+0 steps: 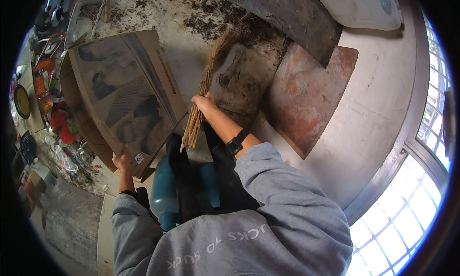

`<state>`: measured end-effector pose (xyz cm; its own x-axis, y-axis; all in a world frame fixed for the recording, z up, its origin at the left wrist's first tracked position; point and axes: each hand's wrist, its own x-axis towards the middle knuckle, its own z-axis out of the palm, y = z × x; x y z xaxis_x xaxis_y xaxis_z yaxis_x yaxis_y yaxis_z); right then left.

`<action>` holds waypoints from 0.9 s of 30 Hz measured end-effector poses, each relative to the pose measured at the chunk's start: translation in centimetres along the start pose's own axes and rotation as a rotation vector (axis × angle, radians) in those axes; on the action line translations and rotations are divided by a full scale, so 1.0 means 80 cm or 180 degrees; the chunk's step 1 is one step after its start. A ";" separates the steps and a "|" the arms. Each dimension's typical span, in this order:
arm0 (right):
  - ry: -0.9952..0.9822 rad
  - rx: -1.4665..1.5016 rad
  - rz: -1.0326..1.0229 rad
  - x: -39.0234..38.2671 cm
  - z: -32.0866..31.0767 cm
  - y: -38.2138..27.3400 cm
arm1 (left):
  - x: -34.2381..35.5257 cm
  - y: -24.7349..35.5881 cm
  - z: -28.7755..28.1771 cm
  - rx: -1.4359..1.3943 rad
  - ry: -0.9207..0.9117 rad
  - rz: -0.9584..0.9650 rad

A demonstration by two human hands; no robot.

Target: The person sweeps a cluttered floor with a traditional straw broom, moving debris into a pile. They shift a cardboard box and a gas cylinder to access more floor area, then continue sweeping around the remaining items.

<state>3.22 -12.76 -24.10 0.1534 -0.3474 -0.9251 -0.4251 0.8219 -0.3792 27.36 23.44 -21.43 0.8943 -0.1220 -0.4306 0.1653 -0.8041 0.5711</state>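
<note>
A flat-sided cardboard box [129,84] with a dark printed picture stands tilted on the left, and my left hand [123,161] grips its lower near edge. To its right, my right hand [205,103] is closed round the middle of a bundled straw broom [195,125]. One end of the broom points toward my legs, while the other reaches out to dark scattered debris [213,24] on the pale floor. Between the two hands lies a narrow gap. The fingers of my left hand are partly hidden by the box edge.
A rust-red board [311,99] lies to the right, partly under a dark grey sheet [287,12]. A white plastic container [362,8] sits at the far right. Mixed clutter [60,127] fills the left side. A teal rounded object [164,187] is beside my legs. A gridded window [397,223] borders the right.
</note>
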 end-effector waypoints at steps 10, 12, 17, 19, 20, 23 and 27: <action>0.0303 0.0614 0.0017 -0.155 -0.164 0.100 | 0.009 0.005 -0.023 0.0176 0.0151 -0.0089; 0.0742 0.0577 0.0125 -0.134 -0.205 0.127 | 0.011 0.003 -0.032 0.0016 0.0105 0.0055; 0.1363 0.0033 0.0847 0.013 -0.269 0.074 | 0.013 0.002 -0.043 -0.0201 0.0036 0.0027; 0.1165 -0.0009 0.0961 0.058 -0.224 0.046 | 0.012 0.004 -0.041 -0.0271 0.0034 0.0120; 0.1188 -0.0092 0.0696 0.071 -0.178 0.039 | 0.011 0.005 -0.041 -0.0362 0.0021 0.0065; 0.1276 -0.1415 -0.0006 0.064 -0.026 0.024 | 0.010 0.012 -0.037 -0.0317 -0.0064 -0.0005; 0.0142 -0.0616 -0.0048 0.018 0.077 -0.029 | 0.007 0.017 -0.032 -0.0407 -0.0154 0.0104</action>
<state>9.93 -12.41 -24.69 0.1231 -0.3822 -0.9158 -0.5872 0.7159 -0.3777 29.19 23.77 -19.08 0.8794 -0.1773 -0.4419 0.1908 -0.7190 0.6683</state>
